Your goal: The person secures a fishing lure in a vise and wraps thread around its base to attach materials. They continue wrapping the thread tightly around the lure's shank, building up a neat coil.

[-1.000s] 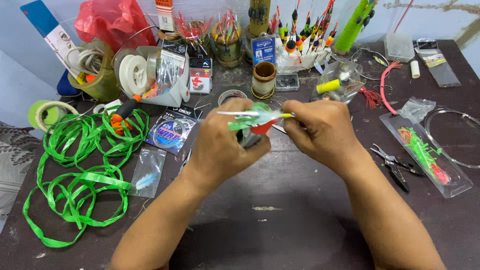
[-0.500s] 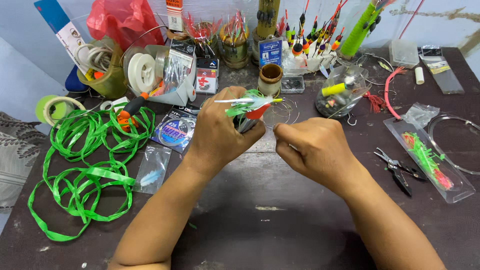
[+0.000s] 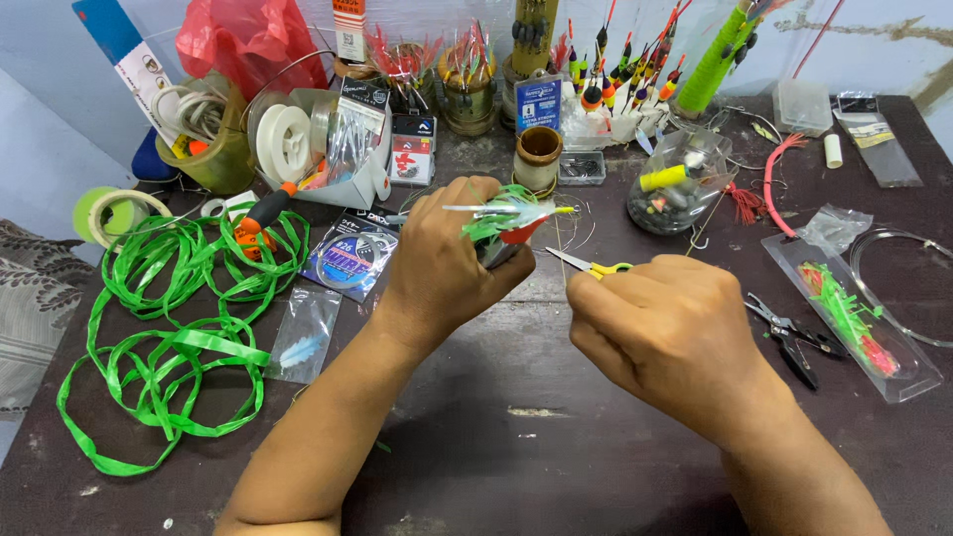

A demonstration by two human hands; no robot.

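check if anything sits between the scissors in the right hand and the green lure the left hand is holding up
Nothing visible does. The right hand holds small yellow-handled scissors, blades pointing toward the green and red lure in the left hand. Only open air over the dark table separates the tips from the lure.

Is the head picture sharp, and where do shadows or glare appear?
Head view: even, soft light; left hand, the green and red lure it holds, and right hand with small scissors are sharp. Soft shadows fall on the dark table under the forearms. Mild glare on the clear plastic box.
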